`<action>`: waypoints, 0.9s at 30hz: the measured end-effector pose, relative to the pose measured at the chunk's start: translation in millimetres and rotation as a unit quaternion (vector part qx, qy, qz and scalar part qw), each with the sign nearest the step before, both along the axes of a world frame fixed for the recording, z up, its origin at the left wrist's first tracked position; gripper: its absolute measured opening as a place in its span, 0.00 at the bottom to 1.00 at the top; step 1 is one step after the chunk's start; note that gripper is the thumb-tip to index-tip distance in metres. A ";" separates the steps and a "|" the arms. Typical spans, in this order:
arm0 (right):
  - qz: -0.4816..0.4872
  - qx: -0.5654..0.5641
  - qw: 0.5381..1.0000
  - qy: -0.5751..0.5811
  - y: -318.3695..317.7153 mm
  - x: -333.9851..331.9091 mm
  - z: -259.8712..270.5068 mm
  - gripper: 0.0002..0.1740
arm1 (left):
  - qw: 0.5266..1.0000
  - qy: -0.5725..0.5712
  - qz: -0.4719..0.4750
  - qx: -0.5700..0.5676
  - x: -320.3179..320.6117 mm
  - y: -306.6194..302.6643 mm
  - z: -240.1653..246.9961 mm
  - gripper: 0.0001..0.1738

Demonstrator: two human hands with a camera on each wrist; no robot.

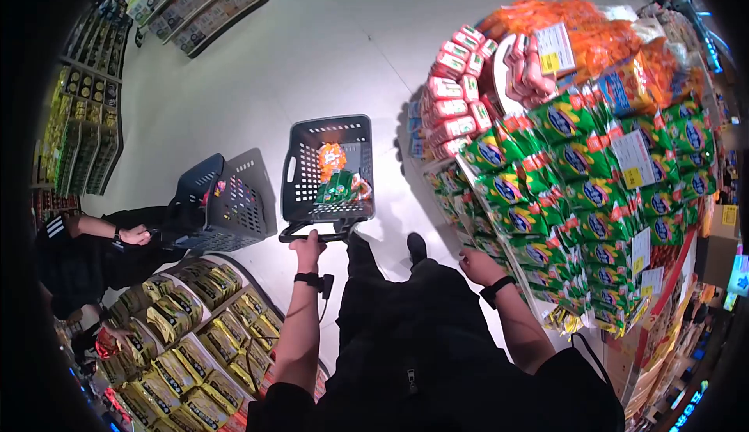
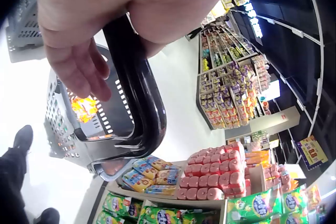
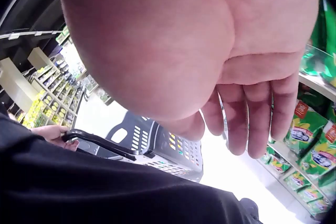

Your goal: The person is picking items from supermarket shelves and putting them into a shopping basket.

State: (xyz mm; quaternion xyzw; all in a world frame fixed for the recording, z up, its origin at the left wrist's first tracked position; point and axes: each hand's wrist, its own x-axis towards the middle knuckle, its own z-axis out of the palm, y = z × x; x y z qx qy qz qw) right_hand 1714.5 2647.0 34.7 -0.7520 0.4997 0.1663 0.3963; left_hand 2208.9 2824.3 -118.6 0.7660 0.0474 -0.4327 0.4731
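Note:
My left hand (image 1: 309,253) grips the black handle (image 2: 155,108) of a dark grey shopping basket (image 1: 363,151), thumb lying along the bar in the head view. Inside the basket are an orange packet (image 1: 333,157) and a green packet (image 1: 335,188). At my right side hangs my right hand (image 1: 480,267), holding nothing, its fingers relaxed and slightly bent in the right wrist view. It is beside a stacked display of green snack bags (image 1: 577,163).
Pink multipacks (image 1: 451,108) and orange bags (image 1: 538,15) top the display on the right. To the left, another person's hand (image 1: 136,235) is by a second grey basket (image 1: 238,221). A bin of yellow packets (image 1: 187,370) stands at lower left; pale floor (image 1: 343,50) stretches ahead.

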 end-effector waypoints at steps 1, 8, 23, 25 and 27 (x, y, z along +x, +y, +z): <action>-0.012 -0.012 1.000 0.011 -3.2 20.4 3.2 0.19 | 0.999 0.030 -0.015 -0.028 15.1 -10.1 -23.5 0.29; 0.025 -0.027 0.999 -0.035 -29.1 146.0 49.9 0.22 | 0.997 -0.019 -0.042 -0.063 72.2 -139.1 -6.7 0.31; -0.119 0.001 0.993 -0.012 -191.3 269.0 15.2 0.22 | 0.980 -0.027 -0.196 -0.024 228.0 -381.0 -15.5 0.35; -0.098 -0.033 0.995 -0.009 -239.6 292.4 11.8 0.20 | 0.975 0.026 -0.222 -0.016 256.0 -409.8 -31.4 0.36; -0.092 -0.023 0.995 -0.003 -290.9 312.7 26.8 0.19 | 0.962 0.089 -0.259 0.003 278.0 -447.4 -26.5 0.37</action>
